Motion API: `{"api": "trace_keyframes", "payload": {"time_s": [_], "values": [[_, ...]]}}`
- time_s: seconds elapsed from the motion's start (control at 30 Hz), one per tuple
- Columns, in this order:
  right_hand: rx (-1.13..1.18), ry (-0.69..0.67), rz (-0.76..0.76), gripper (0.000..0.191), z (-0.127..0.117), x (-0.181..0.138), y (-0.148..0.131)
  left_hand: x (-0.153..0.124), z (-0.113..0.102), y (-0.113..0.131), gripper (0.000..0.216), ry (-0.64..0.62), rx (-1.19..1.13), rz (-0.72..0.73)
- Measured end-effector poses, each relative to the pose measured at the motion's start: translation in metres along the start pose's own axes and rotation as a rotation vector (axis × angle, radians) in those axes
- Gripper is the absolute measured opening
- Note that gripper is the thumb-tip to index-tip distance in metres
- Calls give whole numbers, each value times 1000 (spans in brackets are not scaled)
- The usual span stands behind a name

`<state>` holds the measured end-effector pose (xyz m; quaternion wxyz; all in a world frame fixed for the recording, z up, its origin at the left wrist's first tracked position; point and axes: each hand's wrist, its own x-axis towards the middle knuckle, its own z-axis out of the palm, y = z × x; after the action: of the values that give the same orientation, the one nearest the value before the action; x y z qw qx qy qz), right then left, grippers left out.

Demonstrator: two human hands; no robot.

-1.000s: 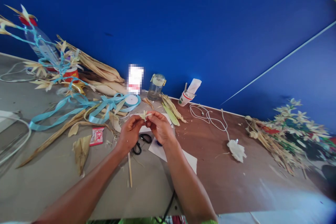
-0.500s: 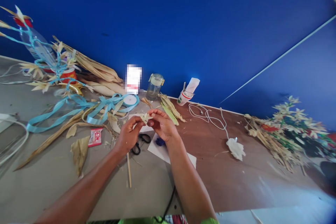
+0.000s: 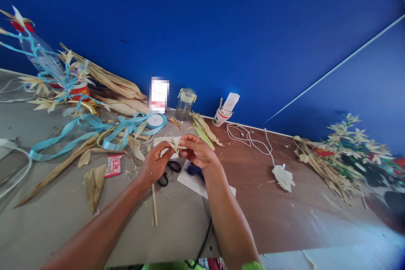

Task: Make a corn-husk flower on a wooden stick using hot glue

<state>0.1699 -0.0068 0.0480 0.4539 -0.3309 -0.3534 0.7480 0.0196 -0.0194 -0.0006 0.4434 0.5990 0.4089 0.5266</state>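
Between both hands, above the table, is a small pale flower of dried corn husk with pointed petals. My left hand pinches it from the left, thumb and fingers closed. With its fingertips my right hand grips the petals on the right side. Just under the hands lie scissors, their black handles showing and the blades hidden. A dark blue object rests on a white sheet, partly covered by my right wrist. Near my left forearm is a thin stick.
Blue ribbon, its spool and dried husks spread at the left. At the wall stand a lidded jar and a paper cup. A white cable and finished husk flowers lie right.
The husk flower has turned, so its petals show more spread between my fingers. My right fingers have shifted slightly on it. The view has moved a little.
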Motion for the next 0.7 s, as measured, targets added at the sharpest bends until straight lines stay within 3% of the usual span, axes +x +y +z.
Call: {"api": "trace_keyframes", "payload": {"time_s": [0.33,0.5,0.7], "values": [[-132,-88,10,24,0,-8,-7,2,1,-8,12,49,-121,-54],[-225,-17,1,21,4,-10,-9,1,0,-9,12,54,-28,-39],[-394,86,-114,14,7,-10,-9,-4,0,-2,12,-66,-22,-59]]}}
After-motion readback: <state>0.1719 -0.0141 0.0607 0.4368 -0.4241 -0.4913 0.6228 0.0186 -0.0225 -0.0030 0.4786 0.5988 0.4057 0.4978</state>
